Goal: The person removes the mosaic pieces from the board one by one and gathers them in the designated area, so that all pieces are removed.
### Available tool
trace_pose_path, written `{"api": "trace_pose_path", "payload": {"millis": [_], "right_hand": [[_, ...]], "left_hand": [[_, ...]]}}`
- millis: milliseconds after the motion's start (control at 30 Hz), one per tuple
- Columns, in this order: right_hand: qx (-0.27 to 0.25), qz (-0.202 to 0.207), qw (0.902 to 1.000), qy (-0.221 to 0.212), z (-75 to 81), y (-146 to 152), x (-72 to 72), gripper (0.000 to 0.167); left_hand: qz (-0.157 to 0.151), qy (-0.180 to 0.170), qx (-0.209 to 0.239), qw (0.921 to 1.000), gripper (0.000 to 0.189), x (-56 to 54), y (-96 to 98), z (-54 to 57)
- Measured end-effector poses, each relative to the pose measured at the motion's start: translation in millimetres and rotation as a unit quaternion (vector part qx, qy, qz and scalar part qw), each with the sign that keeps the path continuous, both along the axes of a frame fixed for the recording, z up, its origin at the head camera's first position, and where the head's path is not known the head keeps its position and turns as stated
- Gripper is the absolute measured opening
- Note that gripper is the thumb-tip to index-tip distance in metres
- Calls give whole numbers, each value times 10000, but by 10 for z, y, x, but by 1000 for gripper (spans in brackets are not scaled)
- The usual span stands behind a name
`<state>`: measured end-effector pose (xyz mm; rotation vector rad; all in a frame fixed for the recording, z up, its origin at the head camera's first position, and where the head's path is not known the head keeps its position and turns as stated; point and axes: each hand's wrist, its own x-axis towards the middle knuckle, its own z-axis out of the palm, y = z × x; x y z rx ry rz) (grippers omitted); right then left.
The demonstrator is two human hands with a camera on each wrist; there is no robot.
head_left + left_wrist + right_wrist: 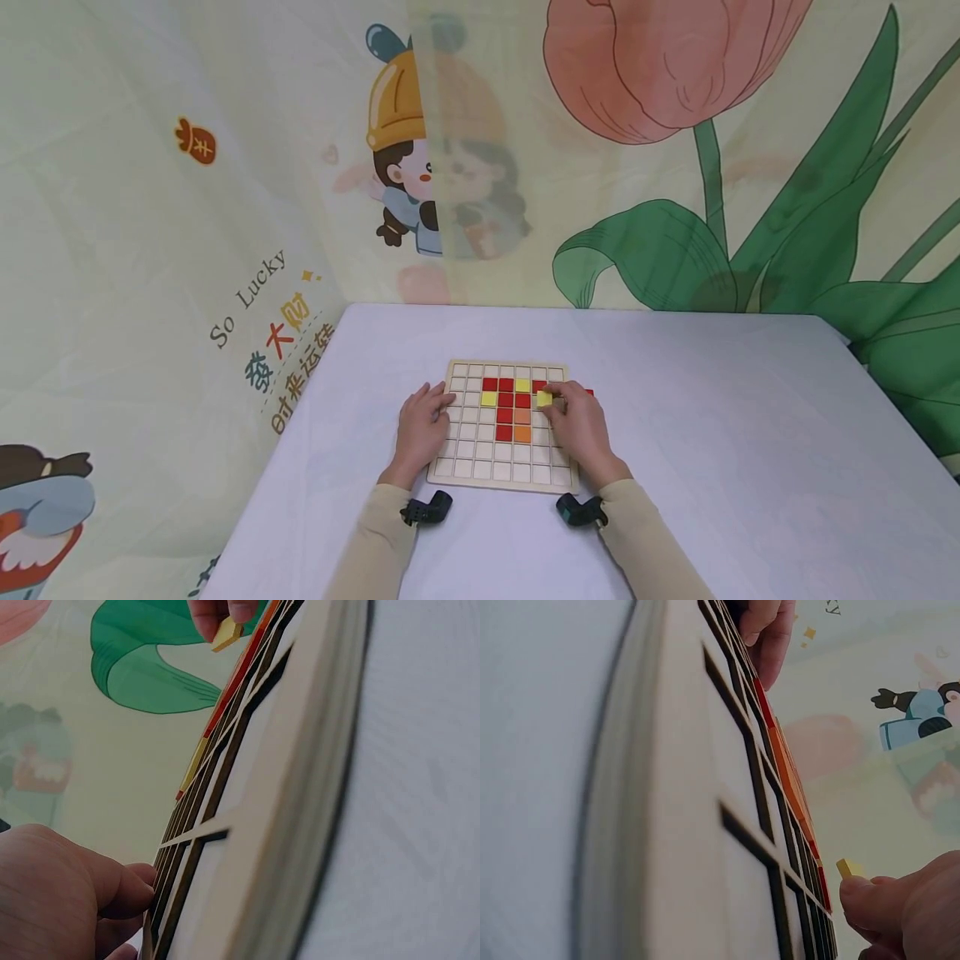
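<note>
A square wooden grid board (462,471) lies on the white-covered table with several coloured square tiles in its cells. Over its upper right part, my right hand (583,429) pinches a yellow tile (544,399) between thumb and fingers. The right wrist view shows this yellow tile (845,868) raised off the board surface. My left hand (422,429) rests at the board's left edge, its fingers touching the rim. Red tiles (505,416) form a column and part of an upper row. Another yellow tile (489,399) and orange tiles (522,433) sit beside them.
Just past the board's right edge, a bit of red (589,392) shows behind the right hand. The white tabletop (720,467) extends around the board. A printed cloth (480,167) hangs behind the table, and dark wrist cameras (427,508) sit on both wrists.
</note>
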<state>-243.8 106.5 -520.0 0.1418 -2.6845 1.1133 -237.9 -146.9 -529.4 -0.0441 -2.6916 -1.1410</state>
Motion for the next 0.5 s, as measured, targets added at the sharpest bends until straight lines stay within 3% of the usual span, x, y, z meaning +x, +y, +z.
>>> {"api": "trace_pose_path", "payload": {"millis": [500], "right_hand": [[-208,-302,9990,-254,127,365,-56,30]], "left_hand": [[10,-43,-51,10000,30,2,-1,12]]}}
